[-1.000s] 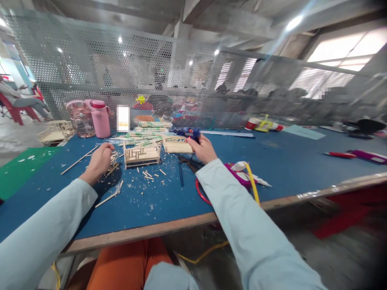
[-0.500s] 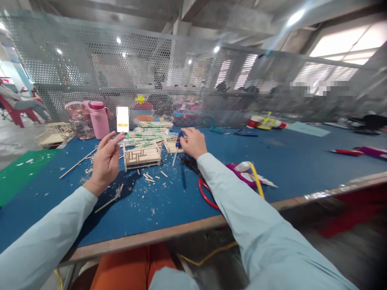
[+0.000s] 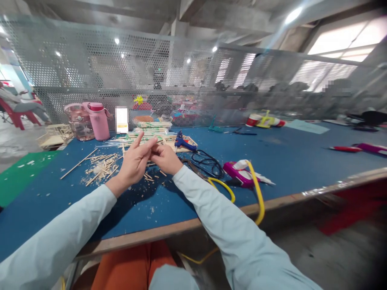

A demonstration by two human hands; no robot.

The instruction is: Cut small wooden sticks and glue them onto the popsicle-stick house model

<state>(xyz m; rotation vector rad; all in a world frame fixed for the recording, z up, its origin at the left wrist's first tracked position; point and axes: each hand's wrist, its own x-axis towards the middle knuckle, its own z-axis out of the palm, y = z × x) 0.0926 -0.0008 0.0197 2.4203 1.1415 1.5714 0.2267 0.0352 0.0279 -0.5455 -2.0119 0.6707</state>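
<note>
My left hand (image 3: 134,160) and my right hand (image 3: 167,158) meet at the fingertips above the table. The left has some fingers stretched while the others press together; the right's fingers are curled in a pinch. Whatever lies between them is too small or hidden to make out. Behind the hands, the small stick-built wooden frame is mostly covered. A blue glue gun (image 3: 184,143) lies just right of my right hand, on another small wooden frame (image 3: 192,141). Short stick offcuts (image 3: 148,176) lie below the hands.
A pile of broken sticks (image 3: 104,167) lies left. Bagged sticks (image 3: 148,131), a pink bottle (image 3: 99,123) and a clear jug (image 3: 81,123) stand behind. To the right are a black cord (image 3: 211,163), a purple tool (image 3: 238,173) and a yellow-handled tool (image 3: 256,193). Perforated mesh (image 3: 187,72) borders the table.
My right hand has let go of the glue gun, leaving it on the wooden frame, and moved left. My left hand has moved right to meet it, uncovering the stick pile.
</note>
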